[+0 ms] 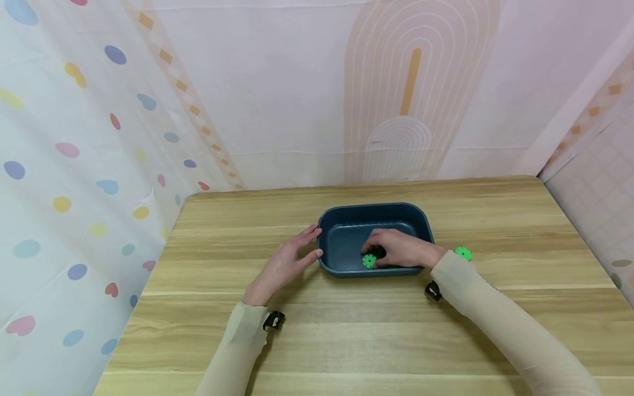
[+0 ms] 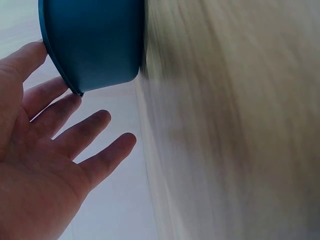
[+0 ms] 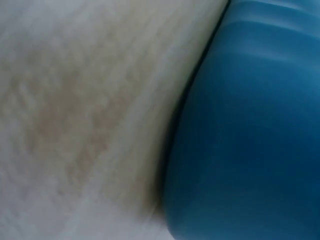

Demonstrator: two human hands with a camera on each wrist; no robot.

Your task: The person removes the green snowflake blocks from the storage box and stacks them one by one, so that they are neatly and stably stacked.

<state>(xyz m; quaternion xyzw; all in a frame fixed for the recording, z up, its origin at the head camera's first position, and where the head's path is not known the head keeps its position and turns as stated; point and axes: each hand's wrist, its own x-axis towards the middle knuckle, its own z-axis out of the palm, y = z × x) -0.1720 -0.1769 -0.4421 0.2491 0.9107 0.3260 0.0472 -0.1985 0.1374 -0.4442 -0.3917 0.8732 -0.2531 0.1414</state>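
A dark blue tray (image 1: pixel 342 273) with rounded corners stands on the wooden table. Down inside it, the right hand (image 1: pixel 398 248) has its fingers bent, with thumb and fingertips at the edges of a green notched disc (image 1: pixel 369 260). The left hand (image 1: pixel 284 265) touches the tray's left end, its fingers spread and nearly straight. In the left wrist view, some fingertips rest at the rim of the tray (image 2: pixel 95 45), while two other fingers stand off it. Only the outer wall of the tray (image 3: pixel 250 140) shows in the right wrist view; the right hand is out of sight there.
Another green disc (image 1: pixel 463 253) lies on the table (image 1: pixel 346 341) just right of the tray, beside the right sleeve. A patterned curtain (image 1: pixel 277 99) hangs behind the table's back edge and along the left side. Each wrist carries a small black device (image 1: pixel 274 320).
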